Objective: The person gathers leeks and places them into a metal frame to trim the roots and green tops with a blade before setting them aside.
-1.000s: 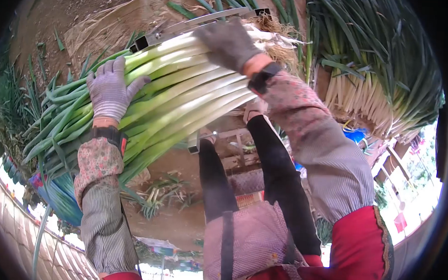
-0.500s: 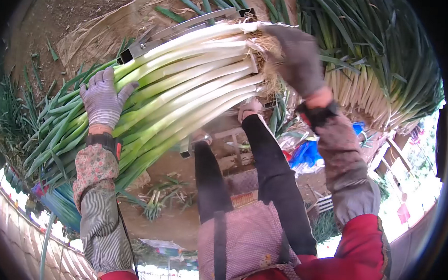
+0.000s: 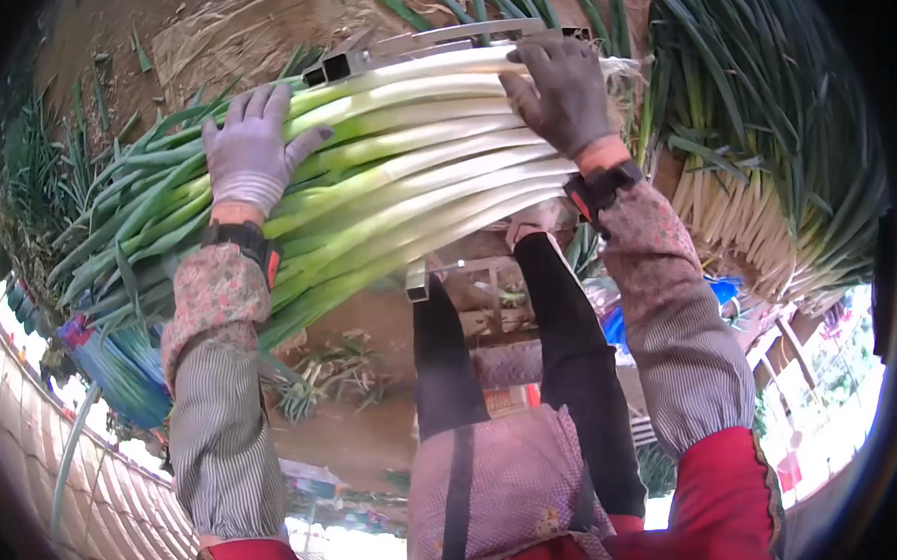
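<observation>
A layer of long green onions (image 3: 414, 163) lies side by side across a metal frame (image 3: 333, 69), white stems to the right and green leaves to the left. My left hand (image 3: 251, 146), in a grey glove, rests on the green part with its fingers spread. On the white stems near the root end lies my right hand (image 3: 567, 97), in a darker glove, thumb apart from the other fingers. It covers part of the upper stems and roots.
A big heap of green onions (image 3: 765, 144) stands at the right, more leaves (image 3: 22, 201) at the far left. Loose onions (image 3: 334, 375) lie on the ground below. Brown sheeting (image 3: 229, 45) is spread behind the frame. My legs (image 3: 556, 335) are under the onions.
My right hand, blurred at the root ends before, now rests on the white stems, farther in from the roots. The left hand stays on the leaves. The whole view has shifted slightly.
</observation>
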### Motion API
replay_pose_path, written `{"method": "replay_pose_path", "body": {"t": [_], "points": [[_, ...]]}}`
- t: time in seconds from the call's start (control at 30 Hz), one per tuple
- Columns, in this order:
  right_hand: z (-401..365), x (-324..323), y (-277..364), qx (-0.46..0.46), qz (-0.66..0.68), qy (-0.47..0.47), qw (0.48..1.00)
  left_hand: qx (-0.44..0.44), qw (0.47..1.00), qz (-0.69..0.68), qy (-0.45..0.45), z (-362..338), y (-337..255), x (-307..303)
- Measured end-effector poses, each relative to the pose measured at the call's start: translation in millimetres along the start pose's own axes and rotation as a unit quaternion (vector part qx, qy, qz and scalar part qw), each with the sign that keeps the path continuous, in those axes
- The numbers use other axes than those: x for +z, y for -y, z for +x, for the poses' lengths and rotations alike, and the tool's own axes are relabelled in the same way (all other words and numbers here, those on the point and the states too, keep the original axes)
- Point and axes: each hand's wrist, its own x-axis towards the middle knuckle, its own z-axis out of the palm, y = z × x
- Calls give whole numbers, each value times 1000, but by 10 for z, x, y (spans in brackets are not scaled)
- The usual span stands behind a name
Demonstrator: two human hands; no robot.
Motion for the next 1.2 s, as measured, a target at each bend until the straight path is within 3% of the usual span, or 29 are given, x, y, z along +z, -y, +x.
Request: {"method": "replay_pose_path", "body": {"t": [0.07, 0.1, 0.2, 0.27, 0.37, 0.5, 0.63, 0.8, 0.93, 1.03, 1.13, 1.2], "points": [[169, 237, 111, 16, 48, -10, 999, 15, 1000, 11, -13, -25, -10, 15], [195, 374, 133, 17, -28, 25, 999, 20, 1000, 8, -13, -37, -3, 25], [157, 497, 69, 11, 20, 27, 999, 24, 998, 5, -51, -30, 33, 47], [139, 533, -100, 9, 31, 78, 996, 30, 997, 10, -67, -24, 3, 81], [268, 582, -227, 1, -4, 167, 986, 22, 999, -19, -15, 38, -6, 34], [248, 609, -203, 1, 44, 131, 990, 6, 999, -27, -31, 61, -6, 11], [188, 492, -48, -4, -24, 82, 996, -23, 999, -41, 21, 54, -70, 7], [239, 392, 412, -43, 87, 64, 993, -14, 999, -25, 21, 47, -55, 49], [255, 448, 260, -50, 122, 107, 985, -14, 1000, -19, 12, 46, -66, 15], [336, 500, 133, -119, 32, 146, 981, -11, 1000, -21, 14, 51, -53, 28], [281, 486, -36, -131, 91, 125, 979, -5, 999, -37, -16, -6, -95, 42], [157, 347, -139, -136, 41, 71, 987, -11, 999, -33, -9, 39, -119, 19]]}}
